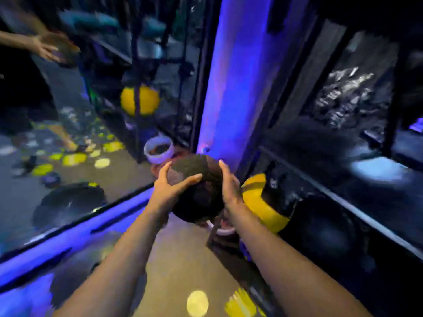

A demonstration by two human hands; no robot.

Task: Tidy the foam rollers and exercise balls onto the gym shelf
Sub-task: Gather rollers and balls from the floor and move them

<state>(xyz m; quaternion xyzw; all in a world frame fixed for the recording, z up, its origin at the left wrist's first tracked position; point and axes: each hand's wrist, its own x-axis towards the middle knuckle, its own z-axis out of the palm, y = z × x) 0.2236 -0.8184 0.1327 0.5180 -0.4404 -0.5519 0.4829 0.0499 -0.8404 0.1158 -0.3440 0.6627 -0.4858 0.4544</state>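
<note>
Dark pebbled ball [199,199] between left hand [169,188], right hand [230,188]

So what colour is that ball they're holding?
Dark, speckled brown-black ball; head view shows it.

- a gym, dim and lit in blue and purple.
- a black metal shelf [343,200] holds a yellow-and-black ball [258,202] and a large dark ball [325,227].
- a dark textured exercise ball [196,191] sits in the foreground.
- a floor-length mirror wall [68,124] reflects the rack and its balls.
- round yellow light spots fall on the floor [183,259].
</note>
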